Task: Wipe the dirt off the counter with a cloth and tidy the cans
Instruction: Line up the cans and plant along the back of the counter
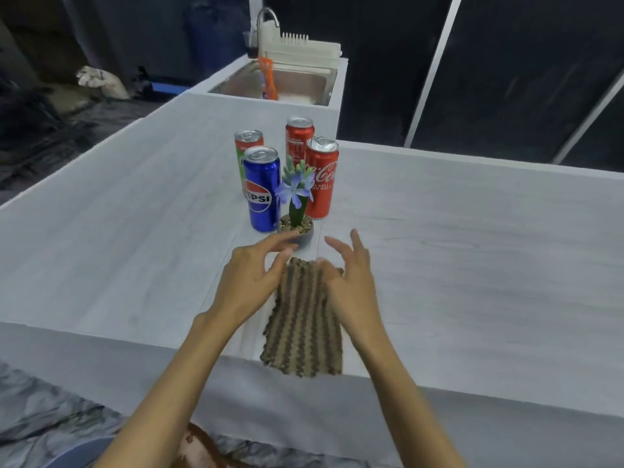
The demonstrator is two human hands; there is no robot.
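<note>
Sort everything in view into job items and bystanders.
Job: striped cloth, Pepsi can, Coca-Cola can, rear red can, green-and-red can, counter.
Just there: potted flower, sink, dish rack, orange brush.

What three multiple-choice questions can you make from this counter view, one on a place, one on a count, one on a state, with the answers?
1. Where does the potted plant stand?
A: behind all the cans. B: just in front of the cans, between them and the cloth. C: on the cloth.
2. How many cans are on the counter?
A: two. B: three. C: four.
3. How do the cans stand?
A: all upright. B: all on their sides. C: stacked in pairs.
Answers: 1 B, the potted plant sits past the cloth's far end with the cans behind it. 2 C, one blue, two red and one partly green. 3 A, every can top faces up.
</note>
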